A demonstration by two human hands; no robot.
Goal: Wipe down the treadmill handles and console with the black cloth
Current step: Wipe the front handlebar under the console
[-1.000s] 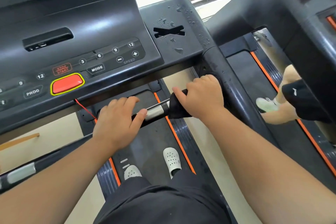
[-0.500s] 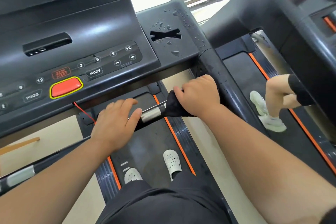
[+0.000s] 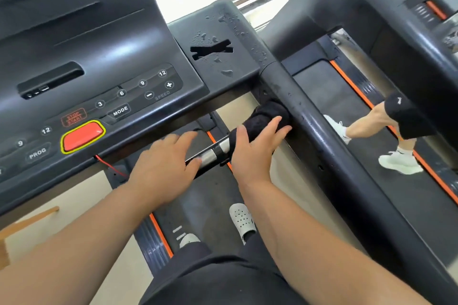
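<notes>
**Cloth wrapped round the treadmill's front handle, at its right end**

Seen from a head-worn camera looking down, a person stands on a treadmill belt, both bare forearms reaching forward under the console.

The right hand presses the black cloth onto the short front handle. The cloth is bunched round the bar where it meets the thick side rail, probably so the fabric covers the bar's whole girth in one pass. The grip of this hand is loose: fingers spread and laid flat over the cloth, thumb on the near side, not curled tight. That suits sliding or repositioning more than squeezing.

The left hand rests on the same bar just to the left, next to a bare silver sensor section. Its fingers are extended and slightly blurred, open over the bar and not clamped; it seems to steady the body, or the bar, while the other hand works.

Water droplets bead on the console's right-hand corner and along the side rail, so those surfaces seem not yet wiped. The button panel with its red stop button looks dry, though that does not show whether the cloth has reached it.

On the neighbouring treadmill to the right, another person's legs are mid-stride, well apart from the work.
</notes>
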